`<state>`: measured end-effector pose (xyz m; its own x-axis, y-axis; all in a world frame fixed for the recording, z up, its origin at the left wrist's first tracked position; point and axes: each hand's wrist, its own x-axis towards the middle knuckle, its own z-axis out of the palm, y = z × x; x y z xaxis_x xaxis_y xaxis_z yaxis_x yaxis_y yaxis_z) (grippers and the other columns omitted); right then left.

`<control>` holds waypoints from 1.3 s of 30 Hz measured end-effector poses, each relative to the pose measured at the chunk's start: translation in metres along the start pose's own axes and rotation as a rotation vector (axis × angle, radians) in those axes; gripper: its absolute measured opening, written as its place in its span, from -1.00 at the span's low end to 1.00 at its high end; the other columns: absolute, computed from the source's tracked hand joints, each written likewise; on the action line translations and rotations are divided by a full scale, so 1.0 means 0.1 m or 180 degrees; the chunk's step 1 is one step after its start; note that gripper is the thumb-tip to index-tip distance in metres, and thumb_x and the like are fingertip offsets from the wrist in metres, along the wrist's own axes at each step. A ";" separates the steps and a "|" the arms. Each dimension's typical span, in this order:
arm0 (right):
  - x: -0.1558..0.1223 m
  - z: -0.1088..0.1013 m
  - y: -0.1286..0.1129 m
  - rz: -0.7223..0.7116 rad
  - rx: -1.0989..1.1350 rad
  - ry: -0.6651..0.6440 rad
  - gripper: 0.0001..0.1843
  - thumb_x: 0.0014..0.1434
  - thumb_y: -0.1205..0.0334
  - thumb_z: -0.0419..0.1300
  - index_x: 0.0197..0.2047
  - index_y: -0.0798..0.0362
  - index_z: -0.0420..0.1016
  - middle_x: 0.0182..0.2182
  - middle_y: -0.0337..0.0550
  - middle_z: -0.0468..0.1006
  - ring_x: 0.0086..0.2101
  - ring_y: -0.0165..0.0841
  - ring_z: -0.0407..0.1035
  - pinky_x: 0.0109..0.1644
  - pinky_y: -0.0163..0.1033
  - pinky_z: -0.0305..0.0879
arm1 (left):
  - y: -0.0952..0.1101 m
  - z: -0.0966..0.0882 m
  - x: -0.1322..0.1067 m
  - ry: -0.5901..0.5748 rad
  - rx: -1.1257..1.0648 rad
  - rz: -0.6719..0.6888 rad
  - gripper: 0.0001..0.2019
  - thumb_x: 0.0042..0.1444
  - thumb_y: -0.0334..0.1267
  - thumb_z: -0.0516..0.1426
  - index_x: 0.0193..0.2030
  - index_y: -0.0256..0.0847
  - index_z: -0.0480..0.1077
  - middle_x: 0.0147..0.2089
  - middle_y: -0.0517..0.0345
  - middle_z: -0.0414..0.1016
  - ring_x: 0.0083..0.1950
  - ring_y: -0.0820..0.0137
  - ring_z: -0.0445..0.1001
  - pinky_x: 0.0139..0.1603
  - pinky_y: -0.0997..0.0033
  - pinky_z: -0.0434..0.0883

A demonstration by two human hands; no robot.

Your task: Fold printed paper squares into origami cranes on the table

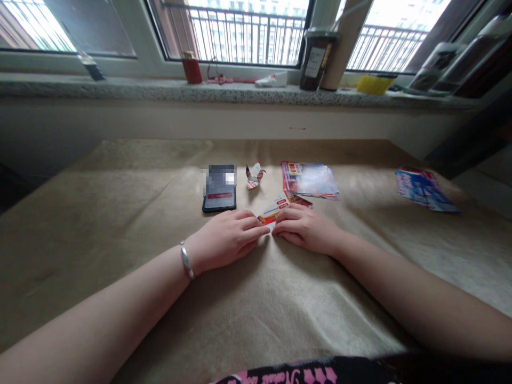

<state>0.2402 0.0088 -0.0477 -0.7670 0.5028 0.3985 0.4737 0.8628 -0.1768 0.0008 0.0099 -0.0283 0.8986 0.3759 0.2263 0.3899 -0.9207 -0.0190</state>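
Note:
A printed sheet of paper [275,207], folded into a small angular shape in white, orange and red, rests on the table in front of me. Its left lower corner is under the fingers of my left hand [230,236], which are closed together at the edge. My right hand [308,228] grips the paper's right side with bent fingers, covering part of it. The two sets of fingertips almost meet at the near edge. Just beyond sits a small folded paper figure [255,176] with pointed tips. A phone [220,189] with a lit screen lies to its left.
A stack of colourful flyers [310,180] lies behind my right hand, and more blue flyers [426,189] are at the far right. The table has a tan cover [120,213]. On the granite windowsill [140,90] stand a red bottle [192,69], a dark jar [316,61] and a yellow container [375,84].

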 end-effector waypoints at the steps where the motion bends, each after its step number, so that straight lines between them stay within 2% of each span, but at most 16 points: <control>1: 0.00 0.01 -0.01 0.0011 0.0031 -0.0005 -0.77 0.25 0.30 0.04 -0.22 0.05 0.54 -0.27 -0.09 0.52 -0.23 -0.33 0.31 -0.09 -0.18 0.28 | 0.00 -0.01 0.00 -0.0030 0.0028 0.0003 -0.72 0.24 -0.28 -0.01 0.05 -0.20 0.36 -0.08 0.00 0.45 -0.05 0.31 0.39 -0.04 0.27 0.42; 5: 0.00 0.01 -0.05 0.0027 -0.0088 -0.0021 -0.78 0.25 0.29 0.05 -0.18 0.01 0.53 -0.23 -0.12 0.53 -0.19 -0.31 0.31 -0.03 -0.12 0.27 | 0.00 -0.02 0.01 -0.0099 0.0036 -0.0001 -0.73 0.25 -0.29 -0.03 0.02 -0.21 0.38 -0.08 -0.01 0.44 -0.04 0.31 0.39 -0.02 0.25 0.42; 9: 0.01 -0.02 -0.05 0.0025 -0.0365 0.0105 -0.79 0.23 0.26 0.09 -0.17 -0.10 0.56 -0.18 -0.16 0.52 -0.09 -0.25 0.26 0.02 -0.06 0.23 | 0.00 0.00 -0.02 -0.0052 -0.0108 -0.0009 -0.70 0.22 -0.35 0.00 0.08 -0.23 0.33 0.09 -0.02 0.39 0.11 0.28 0.34 0.10 0.20 0.38; 11: 0.01 -0.02 -0.03 0.0056 -0.0412 0.0181 -0.79 0.23 0.24 0.10 -0.19 -0.14 0.57 -0.21 -0.16 0.51 -0.12 -0.26 0.25 -0.01 -0.07 0.23 | 0.01 0.02 -0.03 -0.0041 -0.0235 -0.0035 -0.68 0.20 -0.37 0.01 0.09 -0.26 0.31 0.15 -0.02 0.35 0.15 0.28 0.33 0.14 0.20 0.37; 17: 0.02 0.01 0.03 -0.0057 -0.0276 0.0164 -0.79 0.23 0.25 0.09 -0.19 -0.10 0.56 -0.26 -0.16 0.49 -0.23 -0.32 0.26 -0.11 -0.15 0.26 | 0.01 0.05 -0.04 -0.0002 -0.0443 -0.0071 -0.66 0.18 -0.37 0.04 0.11 -0.25 0.30 0.14 -0.01 0.38 0.14 0.30 0.35 0.15 0.21 0.37; 29: 0.04 -0.06 0.08 -0.0227 -0.0257 0.0017 -0.81 0.22 0.24 0.10 -0.25 -0.05 0.56 -0.27 -0.18 0.53 -0.22 -0.35 0.29 -0.06 -0.17 0.24 | 0.05 0.01 -0.01 -0.0076 -0.0397 -0.0109 -0.71 0.20 -0.36 0.01 0.06 -0.27 0.34 0.09 -0.04 0.40 0.12 0.28 0.36 0.13 0.20 0.39; 39: 0.00 -0.12 0.10 -0.0266 -0.0329 -0.0034 -0.81 0.19 0.27 0.10 -0.31 -0.04 0.56 -0.28 -0.17 0.54 -0.24 -0.33 0.31 -0.12 -0.16 0.25 | 0.05 0.01 -0.02 -0.0085 -0.0418 -0.0088 -0.71 0.20 -0.37 0.00 0.05 -0.26 0.34 0.09 -0.04 0.40 0.12 0.29 0.36 0.12 0.20 0.39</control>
<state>0.2496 0.0167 -0.0388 -0.8101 0.4303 0.3982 0.4496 0.8919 -0.0493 0.0014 0.0049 -0.0300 0.8936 0.4024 0.1989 0.3865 -0.9151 0.1149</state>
